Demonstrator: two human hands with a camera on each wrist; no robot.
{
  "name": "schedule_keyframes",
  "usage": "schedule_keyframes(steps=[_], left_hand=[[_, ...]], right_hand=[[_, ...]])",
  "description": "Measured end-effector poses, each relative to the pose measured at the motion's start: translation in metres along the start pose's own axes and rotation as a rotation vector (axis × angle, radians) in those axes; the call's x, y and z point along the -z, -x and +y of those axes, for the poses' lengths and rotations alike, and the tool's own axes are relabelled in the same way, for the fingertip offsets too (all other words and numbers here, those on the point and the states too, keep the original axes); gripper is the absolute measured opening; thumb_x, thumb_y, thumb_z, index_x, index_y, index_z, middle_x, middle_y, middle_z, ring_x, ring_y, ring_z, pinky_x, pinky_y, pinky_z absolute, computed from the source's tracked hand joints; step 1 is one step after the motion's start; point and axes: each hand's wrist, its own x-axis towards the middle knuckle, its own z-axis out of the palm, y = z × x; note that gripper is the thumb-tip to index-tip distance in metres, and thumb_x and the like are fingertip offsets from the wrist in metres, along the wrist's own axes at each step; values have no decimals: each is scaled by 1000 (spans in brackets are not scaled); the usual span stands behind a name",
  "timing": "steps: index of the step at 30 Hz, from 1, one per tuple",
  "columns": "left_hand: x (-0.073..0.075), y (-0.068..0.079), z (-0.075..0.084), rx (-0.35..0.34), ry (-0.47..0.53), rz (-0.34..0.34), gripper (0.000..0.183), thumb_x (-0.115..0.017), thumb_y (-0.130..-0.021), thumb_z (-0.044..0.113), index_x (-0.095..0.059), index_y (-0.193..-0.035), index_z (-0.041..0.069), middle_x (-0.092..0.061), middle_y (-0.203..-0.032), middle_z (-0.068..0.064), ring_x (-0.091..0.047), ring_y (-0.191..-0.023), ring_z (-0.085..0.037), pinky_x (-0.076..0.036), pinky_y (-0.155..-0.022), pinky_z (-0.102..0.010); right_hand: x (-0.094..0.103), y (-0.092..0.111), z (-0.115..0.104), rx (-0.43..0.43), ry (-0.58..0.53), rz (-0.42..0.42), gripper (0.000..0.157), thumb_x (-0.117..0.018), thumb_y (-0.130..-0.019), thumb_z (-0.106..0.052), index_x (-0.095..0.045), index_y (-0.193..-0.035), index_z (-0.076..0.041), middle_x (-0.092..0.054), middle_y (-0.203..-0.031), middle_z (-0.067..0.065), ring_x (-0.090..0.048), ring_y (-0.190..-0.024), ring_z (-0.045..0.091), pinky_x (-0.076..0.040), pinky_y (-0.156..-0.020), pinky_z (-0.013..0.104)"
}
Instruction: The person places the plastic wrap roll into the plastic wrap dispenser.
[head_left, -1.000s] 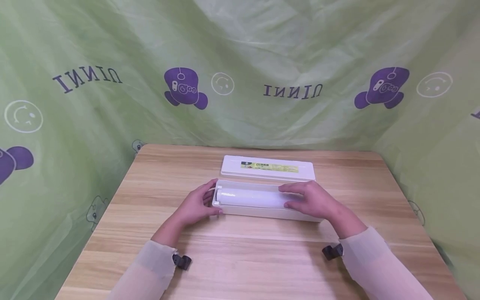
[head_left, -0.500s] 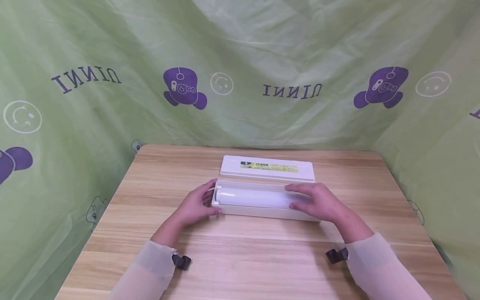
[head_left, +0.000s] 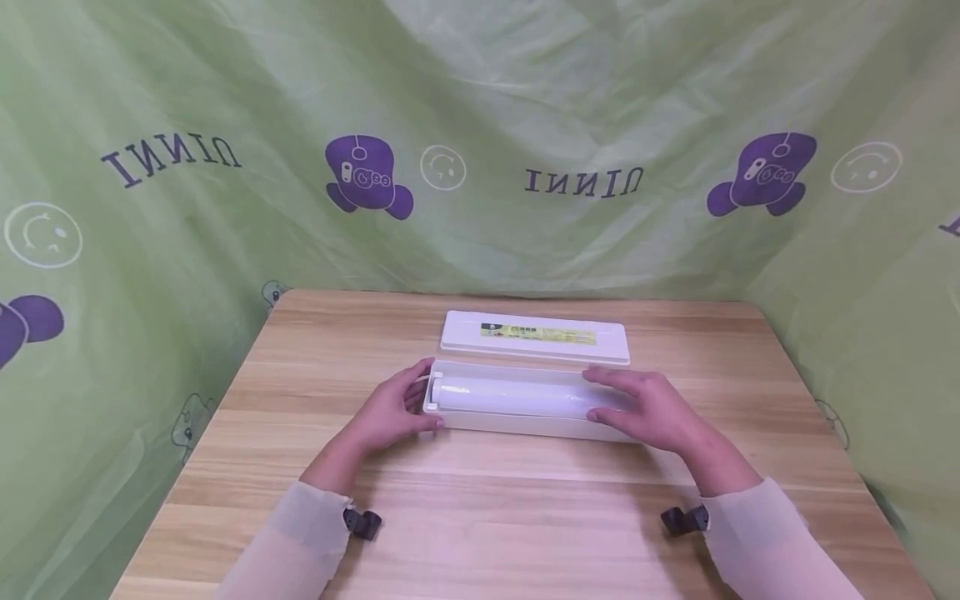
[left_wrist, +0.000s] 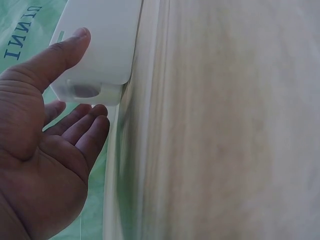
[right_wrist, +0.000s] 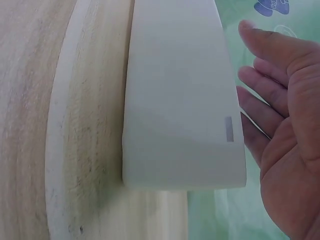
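Observation:
A long white cling film box [head_left: 525, 427] lies lidless on the table, with a pale, shiny roll of cling film [head_left: 510, 396] lengthwise inside. My left hand [head_left: 393, 408] holds the box's left end, thumb on the front wall and fingers bent round the end. In the left wrist view that thumb [left_wrist: 75, 45] lies against the white wall. Over the right end of the roll is my right hand [head_left: 645, 408], thumb and fingers spread and relaxed, hiding that end. The right wrist view shows its fingers [right_wrist: 265, 90] along the box's upper edge.
Just behind the box lies its white lid [head_left: 461, 331], bearing a yellow-green label [head_left: 540, 333]. Wood-grained table [head_left: 510, 517] spreads around them. A green printed curtain [head_left: 487, 242] hangs at the back and sides.
My right hand has slid a little to the right along the roll, uncovering more of it. The left hand, box and lid have kept their places.

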Motion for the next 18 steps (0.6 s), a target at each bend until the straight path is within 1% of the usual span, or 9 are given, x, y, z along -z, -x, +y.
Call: schedule_keyframes(steps=[3, 6, 7, 10, 13, 14, 18], left_hand=[[0, 0, 2, 12, 1, 2, 111, -94, -74, 6, -30, -164, 13, -35, -165, -15, -42, -146, -37, -41, -118, -45], [-1, 3, 14, 7, -4, -3, 109, -92, -75, 2, -28, -163, 6, -34, -165, -20, -41, -146, -42, -39, -119, -49], [-1, 3, 14, 5, -4, -5, 109, -92, -75, 4, -29, -163, 7, -34, -165, -19, -40, -146, -42, -38, -120, -48], [1, 4, 15, -8, -16, -13, 109, -94, -75, 11, -30, -163, 9, -35, -164, -17, -41, -146, -39, -39, -120, -44], [3, 1, 4, -11, -32, -16, 111, -96, -74, 19, -31, -164, 15, -36, -165, -12, -43, -146, -34, -39, -119, -38], [3, 1, 4, -12, -38, -16, 111, -96, -74, 19, -31, -164, 15, -36, -165, -12, -43, -146, -34, -40, -119, -38], [3, 1, 4, -18, -42, -21, 111, -96, -74, 20, -31, -164, 14, -35, -165, -13, -43, -146, -34, -40, -118, -37]], right_hand=[[2, 4, 0, -18, 3, 2, 58, -88, -84, -32, -69, -136, -14, -65, -141, 9, -63, -129, 32, -51, -107, 56], [4, 8, 0, -45, 10, -4, 62, -88, -85, -36, -67, -139, -15, -61, -145, 11, -60, -132, 33, -48, -110, 57], [4, 9, 0, -53, 13, -2, 63, -88, -84, -37, -67, -139, -14, -61, -146, 11, -59, -133, 33, -47, -112, 54], [6, 13, 0, -73, 17, 16, 66, -88, -83, -39, -66, -140, -14, -61, -146, 11, -58, -135, 32, -43, -118, 37], [6, 17, 0, -90, 5, 36, 67, -89, -82, -40, -66, -140, -15, -60, -147, 11, -57, -136, 33, -33, -119, 17], [6, 18, 1, -97, -5, 40, 68, -89, -82, -40, -66, -141, -15, -60, -147, 11, -56, -136, 33, -30, -118, 14], [5, 23, 3, -125, -27, 51, 72, -90, -81, -40, -64, -143, -15, -58, -149, 13, -52, -139, 35, -23, -116, 7]])
